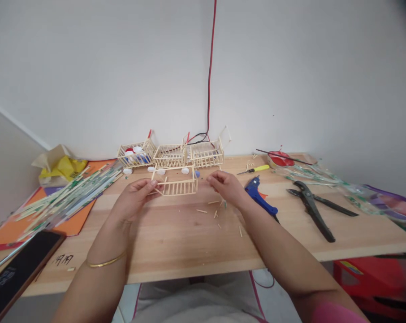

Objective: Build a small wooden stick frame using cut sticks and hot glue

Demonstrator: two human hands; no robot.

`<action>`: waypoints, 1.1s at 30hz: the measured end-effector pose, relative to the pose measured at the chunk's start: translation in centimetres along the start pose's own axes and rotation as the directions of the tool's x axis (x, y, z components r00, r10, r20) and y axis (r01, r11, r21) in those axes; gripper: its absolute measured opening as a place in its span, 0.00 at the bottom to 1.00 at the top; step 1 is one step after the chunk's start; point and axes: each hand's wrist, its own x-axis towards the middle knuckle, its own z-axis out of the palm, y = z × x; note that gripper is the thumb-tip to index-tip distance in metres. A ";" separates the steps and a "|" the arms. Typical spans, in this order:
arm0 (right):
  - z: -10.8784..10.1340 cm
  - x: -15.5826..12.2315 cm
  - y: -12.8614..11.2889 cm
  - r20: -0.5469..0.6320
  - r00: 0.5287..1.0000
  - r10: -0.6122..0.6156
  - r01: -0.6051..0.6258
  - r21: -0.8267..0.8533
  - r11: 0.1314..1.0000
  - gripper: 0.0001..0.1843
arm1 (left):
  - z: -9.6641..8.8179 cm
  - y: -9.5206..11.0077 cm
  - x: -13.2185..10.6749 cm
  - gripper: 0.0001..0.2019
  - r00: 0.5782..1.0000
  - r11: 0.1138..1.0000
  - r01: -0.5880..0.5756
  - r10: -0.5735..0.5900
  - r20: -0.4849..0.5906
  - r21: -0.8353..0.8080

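Between left fingers (148, 185), a stick frame (180, 188).

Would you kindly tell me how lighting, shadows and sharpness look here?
Head view: soft, fairly even light on the white wall; head view: only faint shadows on the pale wooden table; head view: the pale wooden-stick frame in the left hand looks slightly soft; head view: dark blur at the upper right corner.

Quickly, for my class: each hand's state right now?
Left hand: closed, holding the small wooden-stick frame.
Right hand: pinched closed; whether it holds anything cannot be told.
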 end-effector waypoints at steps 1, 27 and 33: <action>-0.1 -0.1 -0.3 -0.020 0.998 -0.061 0.060 -0.024 0.998 0.15 | 0.1 0.0 0.0 0.14 1.000 1.000 -0.001 0.001 -0.004 0.009; -3.1 0.1 -1.8 -0.563 0.801 -0.204 0.426 0.295 0.855 0.16 | -0.9 -0.2 0.3 0.10 0.982 0.979 -0.158 0.169 0.079 -0.131; -6.4 0.0 -1.8 -0.772 0.591 -0.234 0.499 0.122 0.858 0.16 | -1.7 0.1 0.8 0.07 0.984 0.926 -0.125 0.161 0.072 -0.355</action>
